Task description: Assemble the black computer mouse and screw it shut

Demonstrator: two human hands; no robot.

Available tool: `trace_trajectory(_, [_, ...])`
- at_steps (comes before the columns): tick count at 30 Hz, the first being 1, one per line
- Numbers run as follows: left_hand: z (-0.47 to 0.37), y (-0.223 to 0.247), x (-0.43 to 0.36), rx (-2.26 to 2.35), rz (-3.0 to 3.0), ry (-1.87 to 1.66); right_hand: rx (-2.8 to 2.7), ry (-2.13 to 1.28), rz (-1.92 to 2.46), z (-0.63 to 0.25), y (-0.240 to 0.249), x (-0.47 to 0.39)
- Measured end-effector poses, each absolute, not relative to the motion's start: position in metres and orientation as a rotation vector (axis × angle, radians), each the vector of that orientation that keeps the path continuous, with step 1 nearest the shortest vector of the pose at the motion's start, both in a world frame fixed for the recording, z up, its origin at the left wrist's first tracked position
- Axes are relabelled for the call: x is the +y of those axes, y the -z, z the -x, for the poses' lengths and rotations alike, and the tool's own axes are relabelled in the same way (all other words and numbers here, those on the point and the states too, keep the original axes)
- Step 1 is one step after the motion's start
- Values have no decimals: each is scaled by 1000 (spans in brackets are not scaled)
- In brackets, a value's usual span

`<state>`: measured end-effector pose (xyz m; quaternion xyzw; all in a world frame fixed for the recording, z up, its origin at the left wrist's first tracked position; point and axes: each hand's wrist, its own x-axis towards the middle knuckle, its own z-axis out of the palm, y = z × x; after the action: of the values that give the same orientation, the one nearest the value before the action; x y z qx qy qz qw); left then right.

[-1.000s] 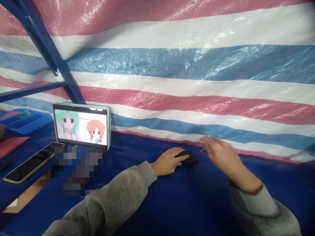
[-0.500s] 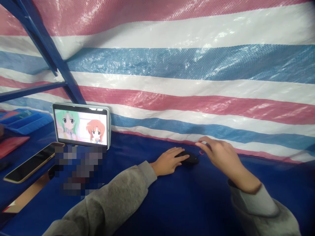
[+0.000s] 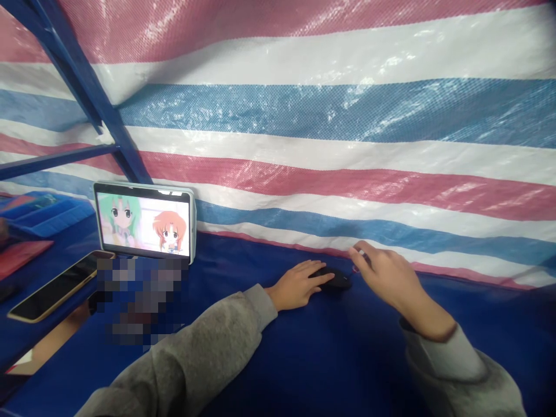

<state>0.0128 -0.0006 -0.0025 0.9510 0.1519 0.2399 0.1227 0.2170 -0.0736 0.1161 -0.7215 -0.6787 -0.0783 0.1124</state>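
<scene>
My left hand (image 3: 297, 285) rests over a black computer mouse (image 3: 337, 279) on the blue tabletop, its fingers draped across the mouse's left end. Just right of the mouse, my right hand (image 3: 388, 274) is raised a little off the surface, fingers curled and the thumb close to the index finger. Whatever may be between those fingertips is too small to make out. Below them a small pinkish loop (image 3: 355, 269) shows near the mouse's right end, partly hidden by the hand.
A tablet (image 3: 145, 223) stands upright at the left, playing a cartoon. Before it lie a phone (image 3: 61, 286) and a pixelated patch. Farther left are a blue tray (image 3: 52, 214) and a red flat item (image 3: 24, 258). Striped sheeting (image 3: 304, 110) hangs behind the table (image 3: 304, 365).
My right hand has shifted slightly to the right, and its fingertips now sit closer to the pinkish loop. My left hand and the mouse have stayed put.
</scene>
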Motion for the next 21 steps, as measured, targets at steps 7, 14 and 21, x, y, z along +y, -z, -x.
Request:
trace_trajectory(7, [-13, 2, -1, 456, -2778, -694, -1999, 204, 2080, -219, -116, -73])
trace_trajectory(14, [-12, 4, 0, 446, -2779, -710, -2023, 353, 2024, -221, -111, -72])
trace_trajectory(21, [-13, 2, -1, 449, -2770, -700, -1988, 378, 2004, -222, -107, -70])
